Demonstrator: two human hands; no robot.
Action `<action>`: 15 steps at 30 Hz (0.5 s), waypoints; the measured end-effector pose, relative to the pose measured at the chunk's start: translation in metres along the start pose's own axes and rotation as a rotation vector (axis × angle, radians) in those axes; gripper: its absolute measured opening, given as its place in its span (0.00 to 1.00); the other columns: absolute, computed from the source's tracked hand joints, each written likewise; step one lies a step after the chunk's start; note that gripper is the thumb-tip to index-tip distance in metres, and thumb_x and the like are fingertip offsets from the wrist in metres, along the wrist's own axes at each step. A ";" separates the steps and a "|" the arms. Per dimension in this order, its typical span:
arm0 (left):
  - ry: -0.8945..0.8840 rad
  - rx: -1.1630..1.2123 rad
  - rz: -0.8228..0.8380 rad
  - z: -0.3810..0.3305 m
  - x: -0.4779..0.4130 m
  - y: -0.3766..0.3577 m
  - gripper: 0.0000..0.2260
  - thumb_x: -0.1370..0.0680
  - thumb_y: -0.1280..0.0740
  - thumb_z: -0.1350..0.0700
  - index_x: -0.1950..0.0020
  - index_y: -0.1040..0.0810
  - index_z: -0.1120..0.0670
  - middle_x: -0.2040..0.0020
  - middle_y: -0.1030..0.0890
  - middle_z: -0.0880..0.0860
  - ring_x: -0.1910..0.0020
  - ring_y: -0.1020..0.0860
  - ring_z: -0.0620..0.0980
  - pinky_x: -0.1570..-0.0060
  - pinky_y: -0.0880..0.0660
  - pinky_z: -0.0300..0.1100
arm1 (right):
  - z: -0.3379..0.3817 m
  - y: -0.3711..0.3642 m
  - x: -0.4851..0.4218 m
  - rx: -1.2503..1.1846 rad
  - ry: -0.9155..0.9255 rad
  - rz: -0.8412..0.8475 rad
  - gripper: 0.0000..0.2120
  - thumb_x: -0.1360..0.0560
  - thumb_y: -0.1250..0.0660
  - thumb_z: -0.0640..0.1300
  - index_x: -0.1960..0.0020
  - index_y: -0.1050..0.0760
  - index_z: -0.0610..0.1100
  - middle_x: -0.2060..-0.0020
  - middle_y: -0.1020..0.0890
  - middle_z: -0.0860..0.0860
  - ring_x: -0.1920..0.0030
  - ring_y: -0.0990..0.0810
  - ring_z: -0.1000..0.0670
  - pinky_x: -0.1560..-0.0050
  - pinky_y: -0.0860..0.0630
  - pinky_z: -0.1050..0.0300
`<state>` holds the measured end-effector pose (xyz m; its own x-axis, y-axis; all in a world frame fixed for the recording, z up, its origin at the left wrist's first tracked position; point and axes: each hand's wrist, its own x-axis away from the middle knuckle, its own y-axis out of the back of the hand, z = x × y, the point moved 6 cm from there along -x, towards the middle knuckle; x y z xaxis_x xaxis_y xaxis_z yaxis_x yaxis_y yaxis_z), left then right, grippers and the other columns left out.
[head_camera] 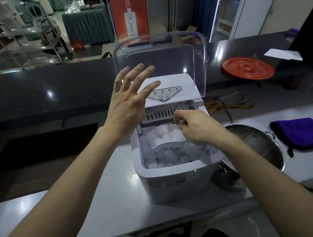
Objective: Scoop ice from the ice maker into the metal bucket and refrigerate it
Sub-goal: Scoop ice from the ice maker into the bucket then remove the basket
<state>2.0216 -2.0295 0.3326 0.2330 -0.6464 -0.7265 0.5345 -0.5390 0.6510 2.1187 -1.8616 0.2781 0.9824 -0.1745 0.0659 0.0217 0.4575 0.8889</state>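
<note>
A white ice maker (177,182) stands on the pale counter with its clear lid (160,63) tipped up and back. Its bin is full of ice cubes (170,156). A clear plastic scoop (166,137) heaped with ice sits over the bin, and my right hand (196,129) grips its handle end. My left hand (131,99) hovers above the machine's left side with fingers spread, holding nothing. The metal bucket (257,147) stands just right of the ice maker, partly hidden behind it.
A purple cloth (301,132) lies right of the bucket. On the dark raised bar behind sit a red round lid (248,70) and a white paper (283,54). A cable (226,107) runs behind the machine. Farther back a person sits by a metal rack.
</note>
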 end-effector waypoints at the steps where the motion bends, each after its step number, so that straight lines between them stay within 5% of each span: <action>1: 0.000 0.003 0.007 0.000 -0.001 0.001 0.22 0.18 0.38 0.58 0.25 0.21 0.51 0.17 0.32 0.57 0.17 0.37 0.61 0.16 0.47 0.59 | 0.000 0.003 0.001 0.002 -0.004 -0.004 0.10 0.17 0.38 0.42 0.48 0.25 0.57 0.47 0.18 0.53 0.47 0.20 0.46 0.47 0.17 0.44; 8: 0.032 0.011 -0.012 -0.007 -0.014 0.007 0.18 0.18 0.39 0.59 0.32 0.16 0.54 0.23 0.26 0.59 0.23 0.30 0.63 0.21 0.39 0.60 | -0.003 0.036 0.008 -0.013 -0.003 -0.095 0.09 0.16 0.37 0.43 0.49 0.25 0.57 0.49 0.20 0.53 0.57 0.23 0.54 0.65 0.28 0.58; 15: 0.037 0.013 -0.034 -0.018 -0.032 -0.002 0.18 0.21 0.33 0.65 0.33 0.15 0.53 0.25 0.24 0.57 0.25 0.29 0.63 0.23 0.39 0.58 | -0.025 0.061 0.024 -0.075 -0.090 -0.120 0.08 0.18 0.37 0.42 0.51 0.24 0.54 0.56 0.22 0.54 0.58 0.18 0.47 0.58 0.20 0.50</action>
<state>2.0281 -1.9982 0.3505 0.2447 -0.6071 -0.7560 0.5325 -0.5674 0.6281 2.1481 -1.8159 0.3222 0.9514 -0.3078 0.0046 0.1550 0.4919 0.8568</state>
